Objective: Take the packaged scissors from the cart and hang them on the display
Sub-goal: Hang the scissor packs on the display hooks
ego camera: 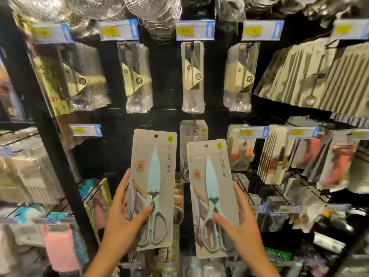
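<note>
Before display: each hand grips scissors pack.

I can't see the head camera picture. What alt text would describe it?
Two bare hands each hold up a carded pack of pale blue scissors, left hand on one pack, right hand on the other, before a dark store display of hanging packaged utensils and price tags.

Open gap at mid-display, crowded all round

Bare black panel lay free left of the two held scissor packs; hung packs crowded above, the peeler packs blocked the right, the price tag jutted left.
</note>
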### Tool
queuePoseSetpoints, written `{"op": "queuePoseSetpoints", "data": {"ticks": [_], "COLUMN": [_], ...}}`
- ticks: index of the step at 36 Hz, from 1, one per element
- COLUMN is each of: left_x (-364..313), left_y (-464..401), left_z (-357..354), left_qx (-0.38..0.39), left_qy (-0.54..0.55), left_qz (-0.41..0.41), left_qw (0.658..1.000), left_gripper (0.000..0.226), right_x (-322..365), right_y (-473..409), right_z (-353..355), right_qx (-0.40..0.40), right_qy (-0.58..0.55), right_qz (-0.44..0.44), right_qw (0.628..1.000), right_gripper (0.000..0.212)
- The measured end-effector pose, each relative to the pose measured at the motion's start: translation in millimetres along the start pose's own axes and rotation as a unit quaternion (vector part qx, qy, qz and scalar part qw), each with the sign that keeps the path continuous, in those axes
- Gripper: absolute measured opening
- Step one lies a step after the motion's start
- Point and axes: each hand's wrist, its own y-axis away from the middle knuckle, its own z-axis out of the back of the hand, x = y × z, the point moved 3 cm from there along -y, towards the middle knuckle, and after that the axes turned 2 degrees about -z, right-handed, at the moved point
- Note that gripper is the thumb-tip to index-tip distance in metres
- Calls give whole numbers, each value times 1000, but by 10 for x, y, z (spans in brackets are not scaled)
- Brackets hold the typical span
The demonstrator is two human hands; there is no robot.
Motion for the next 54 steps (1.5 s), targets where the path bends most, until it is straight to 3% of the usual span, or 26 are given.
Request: {"op": "queuePoseSetpoints", "data": {"ticks": [14, 41, 54], "left_x": [393, 602, 584], "left_y": [-666, -1100, -1151], "left_z": [-16, -106, -59], "left_qx": [22, 18, 7], "left_qy": [9, 24, 36], "left_qz": [-1, -28, -35], "left_qw": [1000, 999, 999], "left_gripper": [99, 99, 96], "right_x": [-91, -472, -692], "right_y": [-595, -1164, -1509], "right_z": [-318, -465, -606], "right_qx": [-17, -12, -25], "right_qy": [24, 38, 217], "right_qz": [23, 11, 25], "right_qw": [999, 999, 976], "right_gripper": [87, 96, 99]}}
